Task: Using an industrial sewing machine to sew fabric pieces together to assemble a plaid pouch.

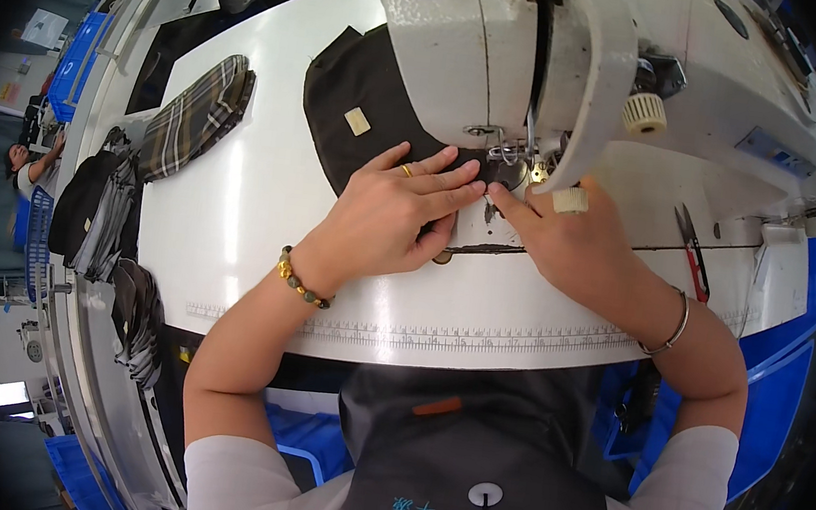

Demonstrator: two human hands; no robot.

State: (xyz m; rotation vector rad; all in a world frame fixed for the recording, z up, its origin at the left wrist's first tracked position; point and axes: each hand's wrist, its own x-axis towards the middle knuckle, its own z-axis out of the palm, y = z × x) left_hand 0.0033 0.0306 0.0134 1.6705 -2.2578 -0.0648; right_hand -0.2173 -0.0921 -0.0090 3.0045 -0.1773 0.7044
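Note:
A dark, curved piece of fabric [342, 81] with a small cream label [357, 121] lies on the white sewing table and runs under the head of a sewing machine [511, 55]. My left hand [398, 209] rests flat on the fabric's near edge, fingers stretched toward the presser foot [538, 169]. On the other side of the needle area, my right hand [571, 238] has a finger stretched out to the fabric edge, close to my left fingertips. Its other fingers are partly hidden by the machine. A cream patch [570, 200] sits on that hand.
Red-handled thread snips [695, 258] lie right of my right hand. A plaid fabric piece [200, 116] lies at the left, beside stacked dark and plaid pieces [96, 209]. A ruler strip [419, 335] follows the table's near edge. Blue bins [772, 417] stand at the right.

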